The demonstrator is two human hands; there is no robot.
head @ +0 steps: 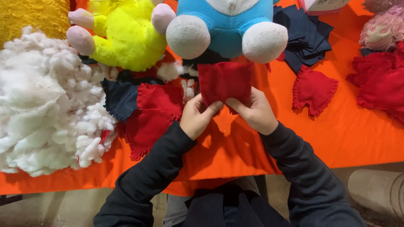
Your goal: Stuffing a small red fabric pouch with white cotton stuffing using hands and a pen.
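Red cloth piece: a flat, roughly square piece of red fabric [224, 82] lies on the orange-covered table [345, 130], just below the feet of the blue and white plush toy [227, 29], its lower edge held by both hands.
Step in hand: judging by the grip, the lower edge is being pinched and worked along; it would go best with the cloth kept flat and taut between the two hands and both layers, if there are two, kept lined up at the edge.
Left hand: the left hand [197, 115] has its fingers [209, 108] curled closed, thumb and fingertips pressed on the lower left corner of the red cloth piece.
Right hand: the right hand [254, 110] is likewise closed, its fingers [235, 103] nipping the lower edge just beside the left hand; the two nearly touch.
Care: a slack grip could let the fabric slip or bunch.
Nearby cloth: more red pieces with frilled edges [151, 113] and a dark blue piece [120, 98] lie to the left, touching one another; a red heart-like frilled piece [313, 90] lies apart to the right.
Stuffing: a large heap of white fibre filling [46, 101] sits far left.
Further out: a yellow plush toy [122, 35], a stack of dark blue squares [305, 35], more red fabric [381, 80] and a pink plush toy [383, 27] at right.
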